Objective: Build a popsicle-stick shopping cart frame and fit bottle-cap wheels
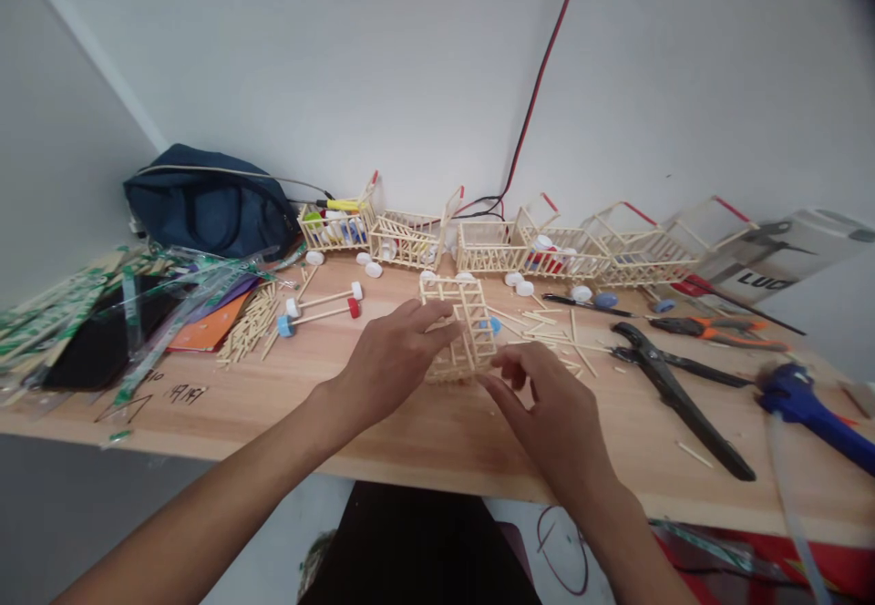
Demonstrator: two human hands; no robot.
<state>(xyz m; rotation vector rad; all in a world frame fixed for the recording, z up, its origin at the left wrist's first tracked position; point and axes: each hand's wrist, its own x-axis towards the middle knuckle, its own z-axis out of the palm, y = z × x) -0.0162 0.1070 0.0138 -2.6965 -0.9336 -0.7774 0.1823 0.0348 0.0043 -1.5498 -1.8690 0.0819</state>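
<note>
A small cart frame [471, 313] built of thin wooden sticks stands on the table in front of me. My left hand [410, 341] holds it from the left, with fingers bent over its top and part of its side hidden beneath them. At the lower right corner of the frame, my right hand [540, 386] is curled, its thumb and index finger pinching close to that corner. A blue bottle cap [490, 324] shows just behind the frame. Loose sticks [547, 327] lie scattered right of it.
Finished stick carts [492, 248] with cap wheels line the wall. Left are cap-wheeled axles [321, 315], a stick pile [250, 324], plastic wrappers [164, 313] and a dark blue bag [211, 199]. Right lie black-handled cutters [684, 395], orange pliers [711, 330] and a blue glue gun [813, 405].
</note>
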